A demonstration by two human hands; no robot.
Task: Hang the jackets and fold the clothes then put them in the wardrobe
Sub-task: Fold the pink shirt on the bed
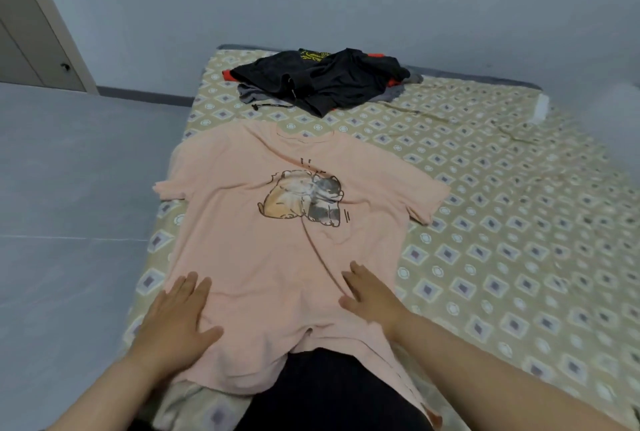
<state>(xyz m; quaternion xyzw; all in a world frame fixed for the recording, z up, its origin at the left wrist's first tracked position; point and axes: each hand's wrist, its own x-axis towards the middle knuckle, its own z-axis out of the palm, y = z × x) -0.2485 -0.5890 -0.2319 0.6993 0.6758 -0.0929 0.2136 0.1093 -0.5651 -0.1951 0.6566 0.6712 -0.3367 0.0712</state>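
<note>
Lying face up on the near left part of the bed [519, 222], the peach T-shirt [277, 257] is spread flat, its collar to the far side and its hem to the near side. A cartoon print [304, 200] of two huddled animals sits on its chest. A long crease runs from the print down toward the hem. The shirt's left sleeve reaches the bed's left edge, and the right sleeve lies on the patterned sheet. The near hem drapes over the person's dark clothing [329, 396].

The left hand [176, 319] rests palm down on the lower left of the shirt. Its fingers are straight and its thumb is spread, so its grip is slack and holds nothing. The right hand [374, 295] lies flat on the lower right of the shirt beside the crease, its grip likewise loose and closed on nothing.

At the far end of the bed, well apart from the shirt, is a heap of dark clothes [322, 84] with orange trim and a yellow print. A grey garment [249, 94] and a black drawstring [270, 105] show at the heap's left side. Pale grey floor [69, 188] lies to the left, and a grey door panel [31, 42] stands at the far left.
</note>
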